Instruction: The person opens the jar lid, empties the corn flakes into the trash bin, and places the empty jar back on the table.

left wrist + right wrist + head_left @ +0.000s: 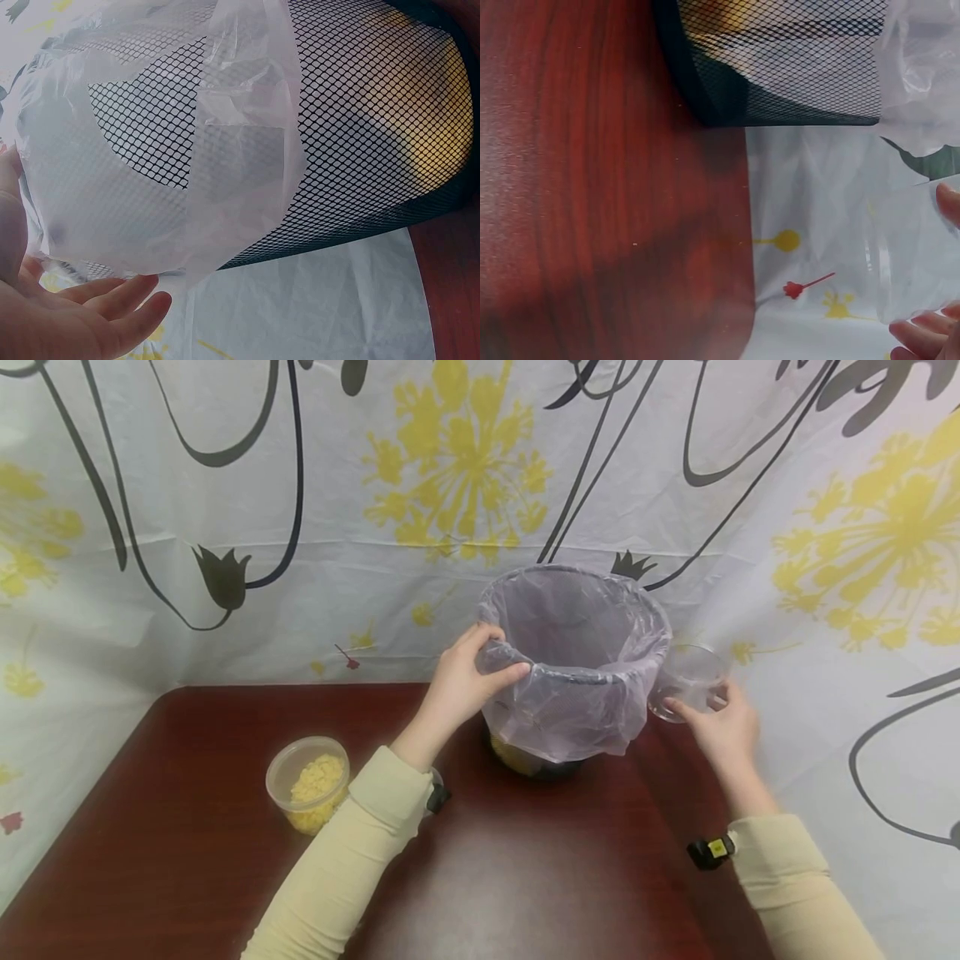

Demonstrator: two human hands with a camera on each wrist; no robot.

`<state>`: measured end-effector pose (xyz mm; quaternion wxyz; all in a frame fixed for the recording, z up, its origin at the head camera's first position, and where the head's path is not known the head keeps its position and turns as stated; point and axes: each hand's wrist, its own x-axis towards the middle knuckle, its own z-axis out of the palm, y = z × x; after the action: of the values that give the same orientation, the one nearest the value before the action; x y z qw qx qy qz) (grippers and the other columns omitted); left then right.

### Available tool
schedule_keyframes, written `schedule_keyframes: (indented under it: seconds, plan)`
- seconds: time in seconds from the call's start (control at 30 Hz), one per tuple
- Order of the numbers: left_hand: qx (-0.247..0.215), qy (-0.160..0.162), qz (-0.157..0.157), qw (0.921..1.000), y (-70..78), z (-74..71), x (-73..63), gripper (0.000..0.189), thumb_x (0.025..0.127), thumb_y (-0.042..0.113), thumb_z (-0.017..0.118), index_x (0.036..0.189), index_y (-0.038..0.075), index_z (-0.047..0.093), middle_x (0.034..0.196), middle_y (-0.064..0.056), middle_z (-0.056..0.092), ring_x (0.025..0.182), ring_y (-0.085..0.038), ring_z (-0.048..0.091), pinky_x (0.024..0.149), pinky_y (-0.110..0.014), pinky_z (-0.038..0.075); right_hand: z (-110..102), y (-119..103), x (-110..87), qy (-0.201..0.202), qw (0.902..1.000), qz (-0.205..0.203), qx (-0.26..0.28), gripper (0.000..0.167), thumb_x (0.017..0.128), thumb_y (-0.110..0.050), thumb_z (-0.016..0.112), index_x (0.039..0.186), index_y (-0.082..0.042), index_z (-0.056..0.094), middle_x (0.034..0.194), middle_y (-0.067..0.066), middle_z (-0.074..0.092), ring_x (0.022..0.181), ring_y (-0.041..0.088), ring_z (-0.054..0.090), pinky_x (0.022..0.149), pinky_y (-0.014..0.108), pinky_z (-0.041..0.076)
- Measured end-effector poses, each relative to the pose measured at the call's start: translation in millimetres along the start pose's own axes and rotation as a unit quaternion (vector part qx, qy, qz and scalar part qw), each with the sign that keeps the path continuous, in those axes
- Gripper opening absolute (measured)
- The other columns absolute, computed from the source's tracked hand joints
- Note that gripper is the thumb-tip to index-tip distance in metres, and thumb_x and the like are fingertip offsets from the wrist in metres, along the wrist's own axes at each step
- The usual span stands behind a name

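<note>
A black wire-mesh wastebasket stands near the back of the table, lined with a thin translucent bag folded down over its rim. My left hand grips the rim and bag at the front left, with the thumb along the front of the rim. To the right of the basket, my right hand holds a clear plastic tub between thumb and fingers. Only the tub's side and some fingertips show in the right wrist view. Yellowish stuff shows through the mesh low in the basket.
A clear round container of yellow pieces stands on the dark red table, left of my left forearm. A white curtain with yellow and grey plant prints hangs behind the table and along its right side.
</note>
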<state>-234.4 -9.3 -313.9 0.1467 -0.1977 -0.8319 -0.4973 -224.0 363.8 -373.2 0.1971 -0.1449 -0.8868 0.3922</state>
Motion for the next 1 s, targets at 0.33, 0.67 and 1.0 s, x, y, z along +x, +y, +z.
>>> schedule_keyframes:
  seconds: [0.33, 0.67, 1.0]
  plan:
    - [-0.003, 0.0, 0.0, 1.0, -1.8, 1.5, -2.2, 0.041, 0.079, 0.039, 0.077, 0.106, 0.016, 0.056, 0.11, 0.001, 0.055, 0.108, -0.021, 0.052, 0.093, -0.04, 0.041, 9.6, 15.2, -9.7, -0.012, 0.9998, 0.012, -0.005, 0.092, 0.076, -0.042, 0.079, 0.144, 0.001, 0.035, 0.136, 0.027, 0.046, 0.12, 0.042, 0.048, 0.097, 0.051, 0.039]
    - [-0.004, 0.003, 0.004, 1.0, 0.2, 0.3, -1.3, 0.041, 0.079, 0.038, 0.077, 0.106, 0.016, 0.057, 0.11, 0.0, 0.056, 0.107, -0.021, 0.052, 0.092, -0.04, 0.041, 20.3, 28.2, -15.8, -0.01, 0.9996, 0.01, -0.022, 0.085, 0.076, -0.042, 0.079, 0.136, 0.003, 0.041, 0.13, 0.028, 0.051, 0.117, 0.042, 0.05, 0.095, 0.051, 0.038]
    - [-0.004, 0.002, 0.008, 1.0, 0.7, -0.8, -1.1, 0.041, 0.079, 0.039, 0.077, 0.107, 0.015, 0.057, 0.109, 0.0, 0.056, 0.106, -0.021, 0.052, 0.092, -0.04, 0.042, 33.9, 38.8, -20.8, -0.008, 0.9994, 0.0, -0.034, 0.078, 0.076, -0.04, 0.08, 0.13, 0.006, 0.044, 0.119, 0.026, 0.054, 0.108, 0.04, 0.05, 0.088, 0.051, 0.038]
